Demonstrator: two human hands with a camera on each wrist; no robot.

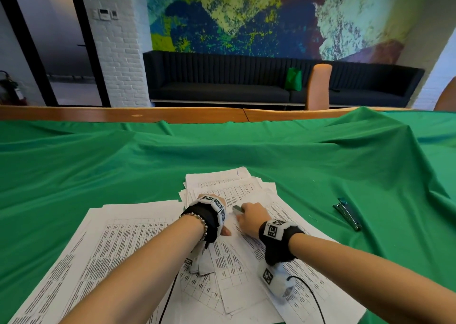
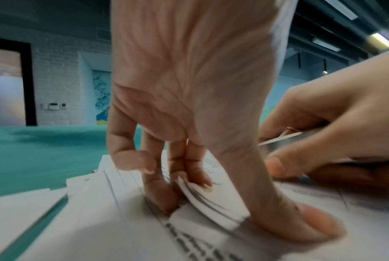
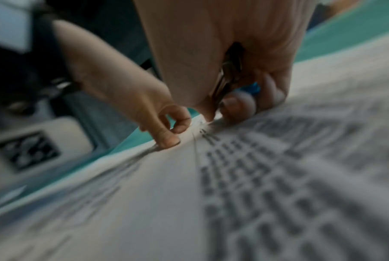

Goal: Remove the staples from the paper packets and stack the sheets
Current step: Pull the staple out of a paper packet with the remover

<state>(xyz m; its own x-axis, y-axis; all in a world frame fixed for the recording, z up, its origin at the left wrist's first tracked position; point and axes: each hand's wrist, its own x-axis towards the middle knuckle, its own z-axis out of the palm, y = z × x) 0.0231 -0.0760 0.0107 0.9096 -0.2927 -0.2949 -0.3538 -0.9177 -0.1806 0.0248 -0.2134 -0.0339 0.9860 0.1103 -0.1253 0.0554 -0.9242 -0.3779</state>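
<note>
under both hands, on the green cloth-covered table (image 1: pixel 123 166): white printed paper packet (image 1: pixel 249 244), thin sheets of grey table text, lying atop a loose fan of similar white printed sheets (image 1: pixel 222 185). left hand (image 2: pixel 189 106) planted on the packet's corner, thumb (image 2: pixel 300 220) pressed flat, fingers (image 2: pixel 159 192) curled at the lifted corner edges and seeming to pinch them. right hand (image 1: pixel 251 216) just beside the left, curled round a small metal staple remover with blue trim (image 3: pixel 228 79), tip down at the paper near the left thumb; staple itself too small and blurred to tell.

probably light, limp and slippery sheet on sheet; likely to tear at the stapled corner if pulled sideways. best held close beside the staple, pinned flat, with the tool worked in low.

left of the left forearm: squarer pile of white printed pages (image 1: pixel 118 237), likely the stack. well to the right of the right hand: second metal stapling tool with a blue end (image 1: pixel 346 215), apart from the papers. beyond the fingertips: open green cloth, rumpled in folds, then the brown wooden table edge (image 1: pixel 148 116). plenty of room ahead and to both sides; black cable (image 1: pixel 313 296) trailing from the right wrist across the near sheets, possibly apt to drag them.
</note>
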